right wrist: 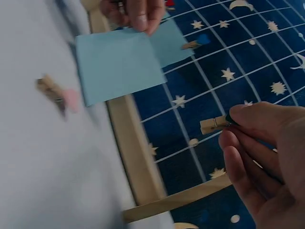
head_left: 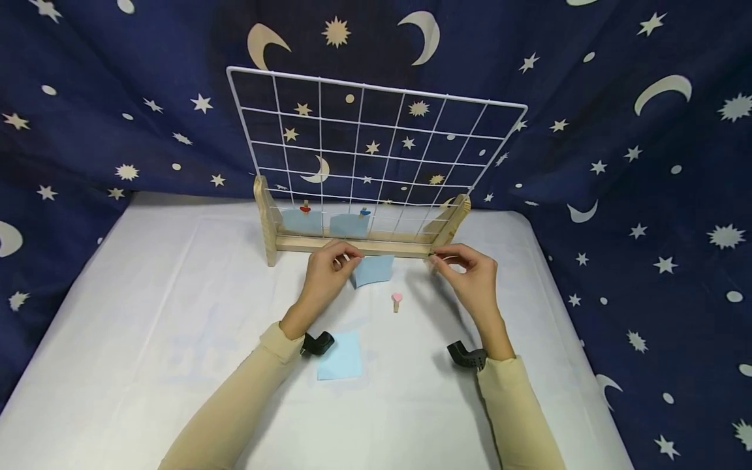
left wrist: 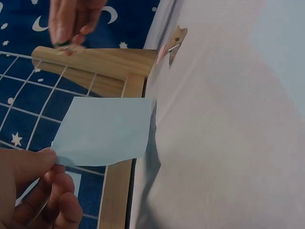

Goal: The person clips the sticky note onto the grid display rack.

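Left hand (head_left: 325,275) pinches paper (head_left: 376,269); right hand (head_left: 472,277) pinches peg (right wrist: 213,125). Seemingly readying to clip; next likely needs paper against grid (head_left: 388,157), twelve o'clock.

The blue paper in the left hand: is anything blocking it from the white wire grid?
Nothing visible stands between the blue paper in the left hand and the right side of the white wire grid. Two clipped papers hang at its lower left; the pink clip lies on the table.

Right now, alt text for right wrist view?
Right hand pinches a small wooden clothespin before a white wire grid; opposite, the left hand holds a blue paper sheet. A pink-topped clothespin lies on the white surface.
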`<state>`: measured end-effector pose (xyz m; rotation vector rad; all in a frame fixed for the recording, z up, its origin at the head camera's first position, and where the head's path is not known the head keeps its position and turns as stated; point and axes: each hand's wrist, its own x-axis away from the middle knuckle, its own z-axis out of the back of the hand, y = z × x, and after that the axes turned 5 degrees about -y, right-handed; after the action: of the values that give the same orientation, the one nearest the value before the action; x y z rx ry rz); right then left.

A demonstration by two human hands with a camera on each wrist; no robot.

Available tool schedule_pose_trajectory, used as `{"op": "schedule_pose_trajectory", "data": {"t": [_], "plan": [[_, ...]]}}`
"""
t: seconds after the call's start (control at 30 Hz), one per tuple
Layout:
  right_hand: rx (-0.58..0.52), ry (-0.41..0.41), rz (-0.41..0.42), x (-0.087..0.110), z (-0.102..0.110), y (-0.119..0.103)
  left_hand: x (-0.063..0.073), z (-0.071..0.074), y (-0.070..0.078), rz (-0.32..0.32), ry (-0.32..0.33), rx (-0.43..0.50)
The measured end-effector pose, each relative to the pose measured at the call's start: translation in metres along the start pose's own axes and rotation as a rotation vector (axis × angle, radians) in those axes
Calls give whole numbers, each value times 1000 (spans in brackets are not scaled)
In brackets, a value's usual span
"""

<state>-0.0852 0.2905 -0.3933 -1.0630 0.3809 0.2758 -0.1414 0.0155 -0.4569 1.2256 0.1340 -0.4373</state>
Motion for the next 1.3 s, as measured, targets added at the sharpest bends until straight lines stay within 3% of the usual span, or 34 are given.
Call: {"op": "schedule_pose_trajectory", "data": {"t": [0.13,0.3,0.47,0.73,1.03,1.3], "plan": [[38,49,34,-9,-2,-5,-1,-6,1,-18,6,-2],[62,87,62,-22,-8,9,-8,-13,3,-58,17,-20],[123,99,117,-38,-11,12,-17,-17,7,-63,22,-43],[174,77,163,-61,-22,0,-32,-17,15,-79,100,-62],[262,98,199,-67,-26,-3,-42,-27,31,-125,127,-116],[267,138,169,-64,-30,4,-48,-35,37,-169,150,-183]]}}
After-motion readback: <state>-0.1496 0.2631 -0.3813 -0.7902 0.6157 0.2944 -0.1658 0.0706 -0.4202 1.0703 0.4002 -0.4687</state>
